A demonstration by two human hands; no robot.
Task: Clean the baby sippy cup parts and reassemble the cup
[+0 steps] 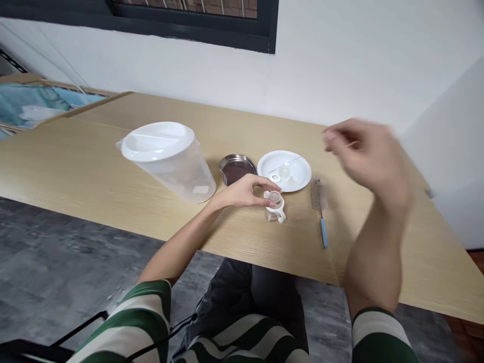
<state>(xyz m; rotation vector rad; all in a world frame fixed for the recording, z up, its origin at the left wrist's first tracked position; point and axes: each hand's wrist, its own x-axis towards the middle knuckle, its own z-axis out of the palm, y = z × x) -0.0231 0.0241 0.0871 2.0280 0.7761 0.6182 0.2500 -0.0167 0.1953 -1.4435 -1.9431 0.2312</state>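
A small clear cup with a white collar and handle stands upright on the wooden table. My left hand reaches in from the left, thumb and fingers closed round its rim. My right hand is raised above the right part of the table, blurred by motion. Its fingers are pinched together; whatever they may hold is too blurred to name. Behind the cup lies a white plate with small clear and white parts and a thin rod on it. Left of the plate is a metal kidney dish.
A large translucent lidded pitcher stands on the wooden table, left of the dish. A brush with a blue handle lies right of the cup. The white wall rises behind the table; its front edge is near my lap.
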